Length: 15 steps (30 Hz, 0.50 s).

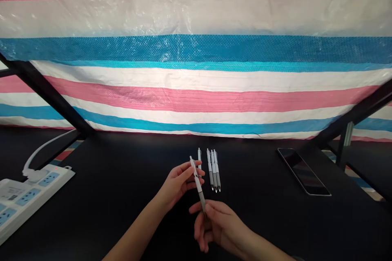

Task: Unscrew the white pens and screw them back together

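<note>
Only one retractable pen (197, 183) gripped between the left hand (179, 183) and right hand (219, 226), four more pens (213, 170) nearby.

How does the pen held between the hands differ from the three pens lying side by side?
The held pen is raised and tilted, while the three pens lie on the black table. It is alone; they sit close together. All look white with grey tips.
</note>
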Available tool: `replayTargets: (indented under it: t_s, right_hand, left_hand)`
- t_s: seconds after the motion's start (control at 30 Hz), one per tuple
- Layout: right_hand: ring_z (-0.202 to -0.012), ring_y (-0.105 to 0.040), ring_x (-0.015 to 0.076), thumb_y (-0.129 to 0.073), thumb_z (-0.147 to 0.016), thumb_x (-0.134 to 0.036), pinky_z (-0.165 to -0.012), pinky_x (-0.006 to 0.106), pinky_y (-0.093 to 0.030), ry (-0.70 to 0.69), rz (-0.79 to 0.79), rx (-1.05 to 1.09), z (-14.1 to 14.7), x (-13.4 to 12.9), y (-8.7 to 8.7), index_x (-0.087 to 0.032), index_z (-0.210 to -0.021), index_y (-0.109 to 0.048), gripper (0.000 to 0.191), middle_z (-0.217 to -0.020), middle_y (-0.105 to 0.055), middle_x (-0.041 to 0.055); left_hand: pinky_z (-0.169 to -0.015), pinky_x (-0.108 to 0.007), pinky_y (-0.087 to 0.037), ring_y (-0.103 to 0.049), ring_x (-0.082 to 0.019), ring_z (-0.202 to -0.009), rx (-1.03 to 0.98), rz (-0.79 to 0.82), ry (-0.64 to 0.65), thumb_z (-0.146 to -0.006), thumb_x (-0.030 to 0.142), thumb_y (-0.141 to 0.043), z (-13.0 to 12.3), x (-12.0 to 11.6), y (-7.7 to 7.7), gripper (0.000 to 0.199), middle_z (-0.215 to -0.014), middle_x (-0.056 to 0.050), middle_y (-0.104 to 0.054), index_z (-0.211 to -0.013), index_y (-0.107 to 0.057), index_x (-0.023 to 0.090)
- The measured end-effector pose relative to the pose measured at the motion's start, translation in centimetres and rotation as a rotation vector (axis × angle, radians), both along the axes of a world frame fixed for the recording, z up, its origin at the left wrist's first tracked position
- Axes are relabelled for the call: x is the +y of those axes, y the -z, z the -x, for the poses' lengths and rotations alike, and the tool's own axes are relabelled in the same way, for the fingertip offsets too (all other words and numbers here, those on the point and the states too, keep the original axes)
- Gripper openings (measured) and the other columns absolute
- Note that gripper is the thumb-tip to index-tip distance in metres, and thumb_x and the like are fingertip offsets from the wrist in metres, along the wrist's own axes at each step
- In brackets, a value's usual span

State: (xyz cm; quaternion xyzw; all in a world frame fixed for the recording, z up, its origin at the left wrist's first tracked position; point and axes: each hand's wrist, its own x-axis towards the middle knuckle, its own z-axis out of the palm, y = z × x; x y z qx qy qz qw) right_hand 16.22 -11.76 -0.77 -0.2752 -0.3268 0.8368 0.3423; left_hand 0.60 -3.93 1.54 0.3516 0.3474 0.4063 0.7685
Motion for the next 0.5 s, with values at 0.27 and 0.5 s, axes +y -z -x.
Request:
replayTargets:
  t_s: [0.27, 0.5]
  right_hand:
    - [-0.036, -0.047, 0.0053, -0.064, -0.076, -0.042, -0.035, 0.015, -0.026, 0.022, 0.127, -0.098, -0.47, 0.1, 0.12, -0.009, -0.074, -0.058, 0.033, -0.052, -0.058, 0.0016]
    - [-0.034, -0.047, 0.0054, -0.067, -0.072, -0.041, -0.032, 0.014, -0.026, 0.056, 0.112, -0.209, -0.32, -0.02, -0.5, -0.009, -0.07, -0.059, 0.033, -0.049, -0.058, 0.0021]
  left_hand:
    - [-0.07, -0.029, -0.052, -0.064, -0.016, -0.07, 0.032, -0.032, -0.005, -0.077, 0.026, -0.069, -0.38, -0.27, 0.5, 0.026, -0.081, -0.01, -0.068, -0.097, -0.067, 0.01]
    - [-0.071, -0.031, -0.053, -0.065, -0.017, -0.071, 0.05, -0.085, 0.0, -0.077, 0.028, -0.068, -0.35, -0.32, 0.54, 0.025, -0.08, -0.01, -0.068, -0.094, -0.067, 0.01]
